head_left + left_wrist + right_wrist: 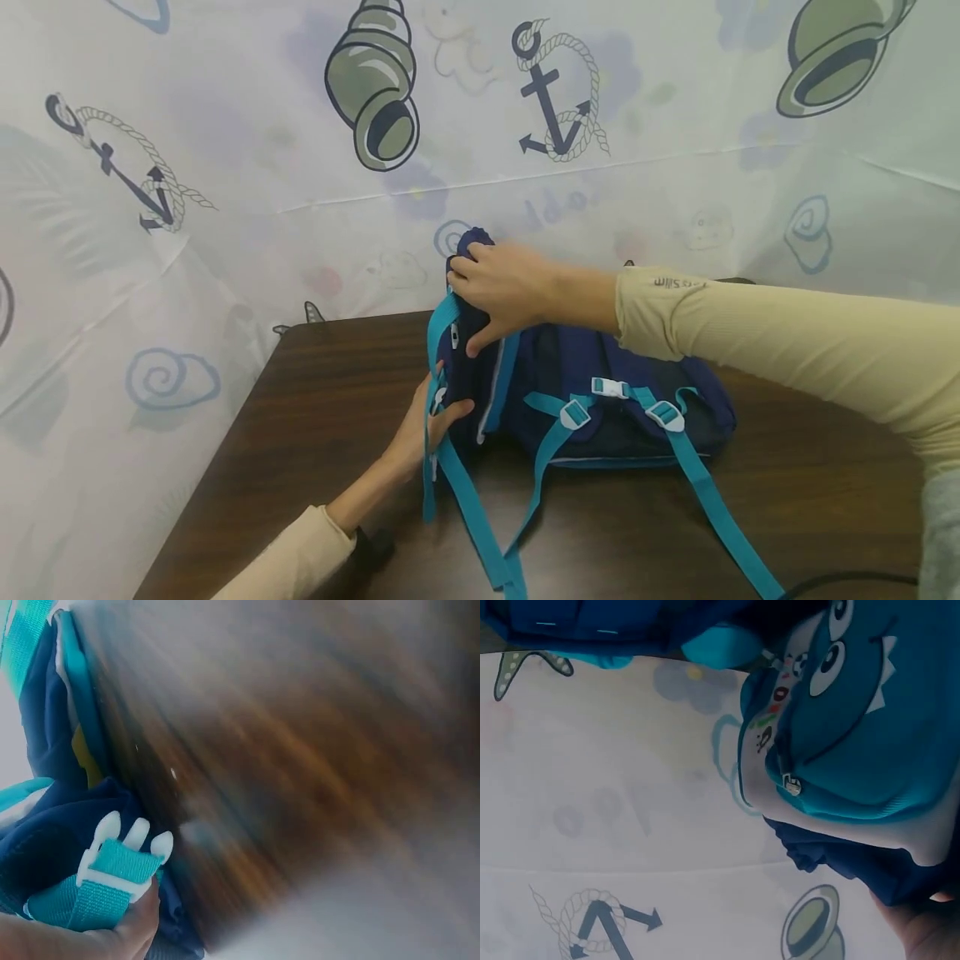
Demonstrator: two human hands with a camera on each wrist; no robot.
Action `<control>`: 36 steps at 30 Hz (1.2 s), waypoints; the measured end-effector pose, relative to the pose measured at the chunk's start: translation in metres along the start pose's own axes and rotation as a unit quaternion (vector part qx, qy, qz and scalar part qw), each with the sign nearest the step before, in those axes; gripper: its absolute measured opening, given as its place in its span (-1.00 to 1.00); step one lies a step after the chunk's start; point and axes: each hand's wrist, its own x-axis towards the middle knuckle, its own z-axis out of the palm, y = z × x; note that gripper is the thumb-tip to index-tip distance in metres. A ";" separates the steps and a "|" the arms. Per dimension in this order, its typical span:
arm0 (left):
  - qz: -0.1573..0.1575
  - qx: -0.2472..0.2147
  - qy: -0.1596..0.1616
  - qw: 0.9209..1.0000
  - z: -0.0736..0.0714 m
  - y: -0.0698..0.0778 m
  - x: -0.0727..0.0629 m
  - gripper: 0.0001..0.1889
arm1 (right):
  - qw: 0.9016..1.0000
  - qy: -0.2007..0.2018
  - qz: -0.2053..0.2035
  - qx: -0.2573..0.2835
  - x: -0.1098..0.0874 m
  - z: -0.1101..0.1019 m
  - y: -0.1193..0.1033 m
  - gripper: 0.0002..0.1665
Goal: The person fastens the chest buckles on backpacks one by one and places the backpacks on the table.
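Note:
A small navy bag [467, 375] with turquoise straps stands on edge on the table, between both hands. The right hand [506, 287] grips its upper part, fingers over the far side and thumb on the near side. Lower down, the left hand [416, 429] holds the bag's side by a strap. In the left wrist view, a white side-release buckle [112, 870] on a turquoise strap lies against that hand. The right wrist view shows the bag's turquoise front [870, 757] with a cartoon toothed face and a zipper pull [791, 784]. Most fingers are hidden.
A larger navy backpack [547, 367] lies right of the small bag, its turquoise straps [705, 492] trailing toward the near edge. Below sits a dark wooden table [337, 383]. A white patterned cloth [247, 275] hangs behind and left. A black cable [847, 577] runs at lower right.

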 end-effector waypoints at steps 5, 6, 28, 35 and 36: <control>0.008 0.020 -0.002 1.000 -0.009 0.002 -0.005 -0.31 | 0.999 0.033 -0.007 0.009 -0.004 0.010 -0.002 0.24; 0.009 0.024 -0.004 1.000 -0.011 0.003 -0.006 -0.32 | 0.999 0.037 -0.006 0.011 -0.005 0.011 -0.002 0.23; -0.139 0.259 -0.003 0.956 -0.084 0.014 -0.032 0.03 | 0.961 -0.081 0.145 0.222 0.011 0.025 -0.037 0.22; -0.103 0.364 -0.017 0.925 -0.094 0.016 -0.033 0.05 | 0.932 -0.119 0.175 0.294 0.008 0.043 -0.050 0.26; -0.097 0.374 -0.020 0.922 -0.095 0.017 -0.033 0.05 | 0.927 -0.119 0.181 0.307 0.007 0.046 -0.053 0.26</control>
